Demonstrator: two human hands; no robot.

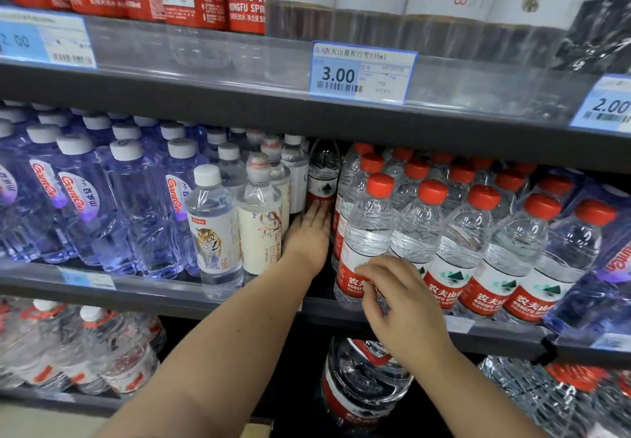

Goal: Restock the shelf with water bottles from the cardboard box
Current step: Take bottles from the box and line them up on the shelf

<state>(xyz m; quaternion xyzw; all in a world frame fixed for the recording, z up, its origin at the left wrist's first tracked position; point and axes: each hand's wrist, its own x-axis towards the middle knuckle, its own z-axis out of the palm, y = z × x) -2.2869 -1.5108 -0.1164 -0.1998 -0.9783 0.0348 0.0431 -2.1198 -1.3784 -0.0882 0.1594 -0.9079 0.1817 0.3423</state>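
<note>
A: What is seen at the left of the shelf [170, 287]?

B: Purple bottles [82, 198] are packed there, row on row; beside them a tiger bottle [213, 232] is stood at the front; that part looks full.

A: And in the middle?

B: A dark gap is seen there; the left hand [309, 236] is put into it, fingers straight and flat; a back bottle [322, 178] is touched by the fingertips; it is stood upright, deep in the gap.

A: What is done by the right hand [399, 294]?

B: Its fingers are curled on the label of the front bottle [367, 232], just right of the gap; the bottle is held upright at the shelf edge.

A: How much is done?

B: Further right, the red-cap rows [478, 232] are filled; only the gap seems to be left, with room for more bottles in front; the cardboard box cannot be seen, so what is left in it cannot be told.
</note>
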